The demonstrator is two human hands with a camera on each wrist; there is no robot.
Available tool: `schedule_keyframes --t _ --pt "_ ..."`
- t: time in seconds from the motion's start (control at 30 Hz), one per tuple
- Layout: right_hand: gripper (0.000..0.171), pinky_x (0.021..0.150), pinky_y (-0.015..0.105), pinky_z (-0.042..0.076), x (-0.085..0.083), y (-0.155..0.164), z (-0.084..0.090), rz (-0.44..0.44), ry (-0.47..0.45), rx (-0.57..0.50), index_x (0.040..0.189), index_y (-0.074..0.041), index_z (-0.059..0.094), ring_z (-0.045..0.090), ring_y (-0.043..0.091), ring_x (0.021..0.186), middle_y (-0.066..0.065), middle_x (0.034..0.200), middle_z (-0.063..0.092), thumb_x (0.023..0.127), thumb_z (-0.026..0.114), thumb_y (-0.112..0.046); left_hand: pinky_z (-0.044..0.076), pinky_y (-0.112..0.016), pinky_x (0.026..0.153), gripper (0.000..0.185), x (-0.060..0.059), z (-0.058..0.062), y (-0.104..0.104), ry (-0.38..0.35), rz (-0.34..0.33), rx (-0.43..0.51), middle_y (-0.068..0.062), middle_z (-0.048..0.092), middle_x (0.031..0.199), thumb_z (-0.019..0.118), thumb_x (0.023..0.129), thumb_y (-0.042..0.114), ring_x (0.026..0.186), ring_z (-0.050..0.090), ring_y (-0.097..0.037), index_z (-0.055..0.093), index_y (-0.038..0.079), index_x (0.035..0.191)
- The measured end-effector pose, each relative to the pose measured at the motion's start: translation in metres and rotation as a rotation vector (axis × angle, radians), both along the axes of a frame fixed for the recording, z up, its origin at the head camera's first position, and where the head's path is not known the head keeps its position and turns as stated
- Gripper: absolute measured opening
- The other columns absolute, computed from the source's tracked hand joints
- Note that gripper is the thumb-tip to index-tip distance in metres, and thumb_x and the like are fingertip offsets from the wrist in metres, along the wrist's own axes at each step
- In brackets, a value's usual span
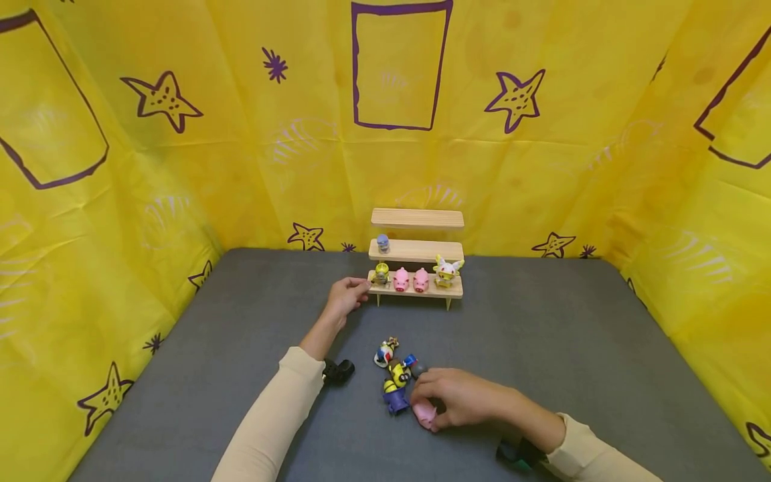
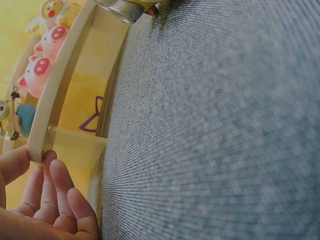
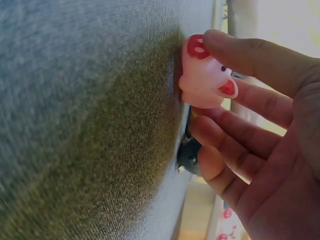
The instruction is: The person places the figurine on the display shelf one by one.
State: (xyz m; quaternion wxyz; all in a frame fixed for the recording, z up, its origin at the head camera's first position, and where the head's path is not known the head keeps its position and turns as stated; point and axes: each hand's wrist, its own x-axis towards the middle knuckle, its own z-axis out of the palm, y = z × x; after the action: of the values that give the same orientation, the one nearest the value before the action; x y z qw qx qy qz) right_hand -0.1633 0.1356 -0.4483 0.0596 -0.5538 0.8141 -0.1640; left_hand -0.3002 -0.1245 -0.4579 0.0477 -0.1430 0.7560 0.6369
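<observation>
while left hand [image 1: 348, 294] touches shelf [image 1: 415, 289], right hand [image 1: 460, 398] pinches pink pig [image 1: 425, 412].

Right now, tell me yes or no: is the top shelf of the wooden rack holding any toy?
No, the top shelf is bare.

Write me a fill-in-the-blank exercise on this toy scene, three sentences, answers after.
1. The right hand pinches a small ____ pig figure.
2. The left hand touches the ____ tier of the three-tier wooden shelf.
3. That tier holds ____ pink pig figures side by side.

Missing words: pink; bottom; two
</observation>
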Motion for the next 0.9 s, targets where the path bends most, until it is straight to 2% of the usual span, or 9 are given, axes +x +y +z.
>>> schedule_keyframes --t 0.13,0.4,0.63,0.9 --pt "0.032 0.081 0.014 0.044 0.001 0.0 0.001 -0.018 0.001 -0.002 0.107 -0.019 0.068 0.054 0.0 0.094 -0.01 0.104 0.063 0.077 0.078 -0.026 0.047 -0.025 0.07 0.026 0.0 0.0 0.0 0.007 -0.001 -0.005 -0.004 0.067 0.1 0.064 0.094 0.021 0.072 0.061 -0.007 0.065 0.005 0.115" --pt "0.034 0.08 0.015 0.044 -0.002 0.003 0.014 -0.076 -0.069 -0.011 0.109 -0.018 0.068 0.052 0.001 0.091 -0.01 0.1 0.061 0.077 0.078 -0.025 0.048 -0.026 0.071 0.026 0.0 -0.001 0.0 0.008 -0.005 0.0 -0.005 0.067 0.102 0.064 0.094 0.021 0.072 0.061 -0.006 0.065 0.005 0.116" --pt "0.034 0.08 0.019 0.047 -0.013 0.008 0.031 -0.124 -0.047 -0.056 0.109 -0.015 0.07 0.056 0.006 0.092 -0.008 0.1 0.064 0.077 0.078 -0.024 0.048 -0.027 0.073 0.026 0.0 0.001 0.0 -0.003 -0.001 -0.001 -0.006 0.067 0.103 0.064 0.094 0.021 0.073 0.062 -0.007 0.065 0.006 0.116" --pt "0.032 0.073 0.021 0.047 -0.029 0.014 0.048 -0.191 -0.026 -0.128 0.109 -0.016 0.069 0.057 0.013 0.089 -0.006 0.101 0.066 0.08 0.078 -0.026 0.048 -0.026 0.071 0.026 0.0 -0.001 0.0 0.008 -0.001 0.005 -0.005 0.067 0.101 0.065 0.094 0.02 0.072 0.061 -0.007 0.065 0.004 0.115"
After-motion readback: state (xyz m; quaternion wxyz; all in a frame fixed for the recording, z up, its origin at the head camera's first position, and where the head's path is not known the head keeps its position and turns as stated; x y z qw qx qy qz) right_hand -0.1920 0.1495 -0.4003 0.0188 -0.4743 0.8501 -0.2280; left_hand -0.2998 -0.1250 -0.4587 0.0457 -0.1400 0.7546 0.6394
